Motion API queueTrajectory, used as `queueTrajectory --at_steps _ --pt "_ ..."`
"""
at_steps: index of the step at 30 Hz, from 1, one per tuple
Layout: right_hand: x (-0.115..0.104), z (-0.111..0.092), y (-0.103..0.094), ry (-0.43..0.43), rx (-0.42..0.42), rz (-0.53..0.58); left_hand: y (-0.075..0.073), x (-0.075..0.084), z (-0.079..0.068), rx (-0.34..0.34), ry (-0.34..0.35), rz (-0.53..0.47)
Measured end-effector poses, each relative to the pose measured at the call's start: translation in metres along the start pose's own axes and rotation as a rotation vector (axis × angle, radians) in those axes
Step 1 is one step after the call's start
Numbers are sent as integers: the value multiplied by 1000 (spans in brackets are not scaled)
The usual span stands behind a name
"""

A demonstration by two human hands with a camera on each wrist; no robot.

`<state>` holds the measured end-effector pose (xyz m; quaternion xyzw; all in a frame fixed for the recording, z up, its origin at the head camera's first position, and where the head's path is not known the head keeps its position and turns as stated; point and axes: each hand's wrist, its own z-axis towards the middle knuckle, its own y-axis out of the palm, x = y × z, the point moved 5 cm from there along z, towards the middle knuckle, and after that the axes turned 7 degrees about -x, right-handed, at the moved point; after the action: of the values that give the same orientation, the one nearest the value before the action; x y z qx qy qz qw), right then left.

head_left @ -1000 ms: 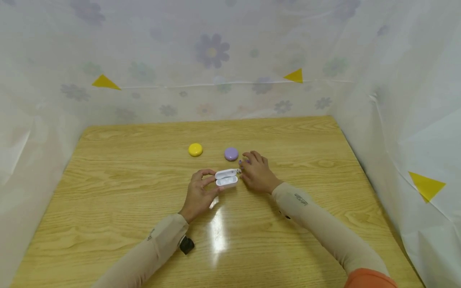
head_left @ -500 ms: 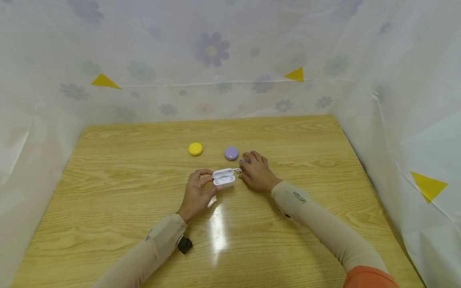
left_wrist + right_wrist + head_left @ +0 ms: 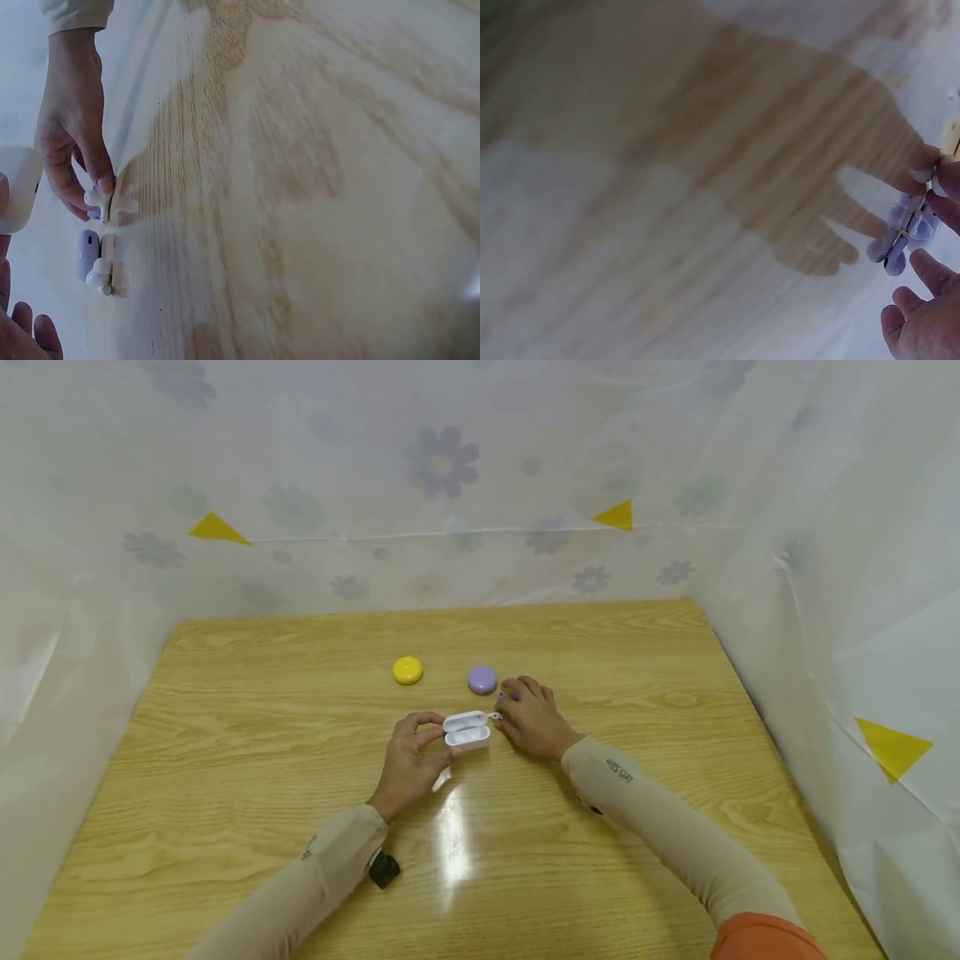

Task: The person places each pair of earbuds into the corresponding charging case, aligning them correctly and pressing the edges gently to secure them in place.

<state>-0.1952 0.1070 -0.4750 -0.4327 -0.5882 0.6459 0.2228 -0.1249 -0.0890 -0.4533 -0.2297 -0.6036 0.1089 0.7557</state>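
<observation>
My left hand (image 3: 411, 764) holds a white earbud case (image 3: 467, 732), its lid raised, between thumb and fingers just above the table. To its right, my right hand (image 3: 534, 723) reaches down to the tabletop. In the left wrist view its thumb and finger pinch a white earbud (image 3: 97, 198) standing at table level. Another white earbud (image 3: 99, 276) lies nearby, in front of a pale purple object (image 3: 88, 246). Small purple earbuds (image 3: 897, 238) lie beside my right fingers in the right wrist view. The head view hides part of them behind the right hand.
A round purple case (image 3: 482, 680) rests just behind the hands. A round yellow case (image 3: 407, 671) sits further left on the wooden table (image 3: 262, 735). Pale flowered sheeting (image 3: 442, 468) hangs around the table's back and sides.
My left hand has shifted slightly left with the white earbud case. My right hand has edged a little left, staying at the earbuds.
</observation>
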Motion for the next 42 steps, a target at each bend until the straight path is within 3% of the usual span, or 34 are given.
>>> queueTrajectory --at_steps 15,25,42 --pt "-6 -13 -21 -62 103 -20 3 3 2 -14 9 3" --pt "-8 -23 -21 -173 150 -157 5 4 3 -16 6 -11" --pt "-31 -43 -71 -309 287 -332 6 7 6 -19 21 -6"
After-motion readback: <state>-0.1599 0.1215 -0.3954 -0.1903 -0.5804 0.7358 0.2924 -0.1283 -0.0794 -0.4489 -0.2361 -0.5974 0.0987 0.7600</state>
